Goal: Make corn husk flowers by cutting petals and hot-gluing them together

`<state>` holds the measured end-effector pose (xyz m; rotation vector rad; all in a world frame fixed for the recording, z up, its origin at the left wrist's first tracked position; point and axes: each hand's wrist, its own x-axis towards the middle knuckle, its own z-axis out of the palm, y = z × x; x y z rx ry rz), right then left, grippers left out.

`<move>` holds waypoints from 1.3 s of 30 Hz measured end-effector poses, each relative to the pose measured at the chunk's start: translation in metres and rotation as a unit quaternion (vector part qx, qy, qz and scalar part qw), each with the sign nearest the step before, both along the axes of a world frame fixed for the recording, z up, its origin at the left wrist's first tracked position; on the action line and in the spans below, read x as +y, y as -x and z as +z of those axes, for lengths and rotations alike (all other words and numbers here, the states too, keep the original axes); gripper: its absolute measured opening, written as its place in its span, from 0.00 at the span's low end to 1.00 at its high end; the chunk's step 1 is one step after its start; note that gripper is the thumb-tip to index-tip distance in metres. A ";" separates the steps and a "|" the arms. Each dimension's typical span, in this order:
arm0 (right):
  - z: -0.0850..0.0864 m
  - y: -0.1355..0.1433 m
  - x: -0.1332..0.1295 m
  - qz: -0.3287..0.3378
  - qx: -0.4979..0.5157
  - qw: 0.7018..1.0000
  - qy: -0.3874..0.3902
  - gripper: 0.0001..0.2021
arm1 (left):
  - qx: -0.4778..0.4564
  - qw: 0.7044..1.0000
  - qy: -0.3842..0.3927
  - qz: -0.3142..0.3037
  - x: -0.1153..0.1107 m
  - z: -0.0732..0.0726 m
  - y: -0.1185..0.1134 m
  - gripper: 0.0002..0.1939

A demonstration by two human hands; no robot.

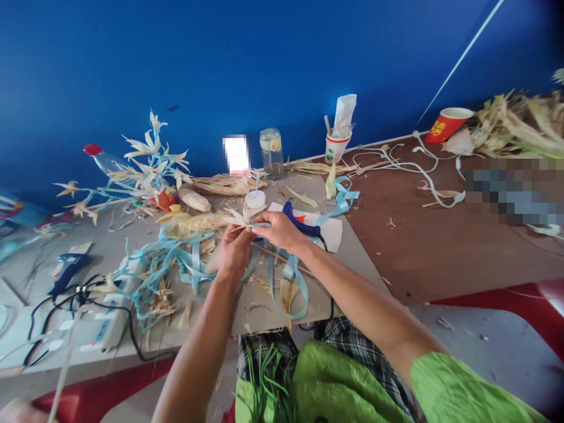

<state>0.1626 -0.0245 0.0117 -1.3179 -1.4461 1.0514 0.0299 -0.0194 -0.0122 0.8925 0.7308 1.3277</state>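
My left hand (235, 248) pinches the base of a pale corn-husk flower (240, 216), whose pointed petals fan out above the fingertips. Close against it, my right hand (281, 231) is closed on a light blue ribbon at the flower's base. The fingertips of both hands meet there. A blue glue gun (299, 220) lies just beyond my right hand on a white sheet (333, 235). Loops of blue ribbon (303, 288) hang below my right forearm. Tangled blue stems (147, 285) lie left of my left hand.
Husk flowers on blue stems (152, 164) stand at the back left. Behind my hands are a glass jar (272, 155) and a paper cup (337, 147). A second glue gun (68, 270), black cables and a power strip (112, 320) lie left. A red cup (448, 124) leans at the back right.
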 end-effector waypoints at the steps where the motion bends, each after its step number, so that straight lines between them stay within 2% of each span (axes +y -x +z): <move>1: 0.000 0.000 0.000 0.004 0.015 1.000 0.004 0.07 | -0.004 1.000 0.003 -0.005 0.000 0.001 0.000 0.11; 7: 0.001 0.003 -0.002 0.003 0.058 0.998 0.015 0.08 | -0.016 0.999 0.030 -0.042 0.001 0.001 0.001 0.09; 14: 0.001 0.003 0.001 -0.049 0.021 0.999 -0.003 0.08 | -0.028 0.998 0.041 -0.050 -0.003 0.006 0.002 0.11; 19: 0.000 0.000 0.001 -0.026 0.005 1.000 0.006 0.09 | 0.007 0.998 0.053 -0.033 -0.001 0.006 0.006 0.09; 24: -0.007 0.000 0.004 0.020 0.017 0.999 0.043 0.08 | 0.015 0.995 0.067 -0.071 0.002 0.003 0.010 0.10; 27: -0.008 0.002 0.004 0.019 0.024 0.997 0.070 0.10 | -0.006 0.993 0.083 -0.079 0.003 0.002 0.010 0.11; 33: -0.007 0.003 0.002 0.019 -0.049 0.998 0.030 0.08 | -0.017 0.992 0.100 -0.081 0.004 0.003 0.010 0.12; 39: -0.011 -0.001 0.002 0.045 -0.047 0.996 0.064 0.09 | 0.032 0.993 0.076 -0.084 0.003 0.001 0.009 0.10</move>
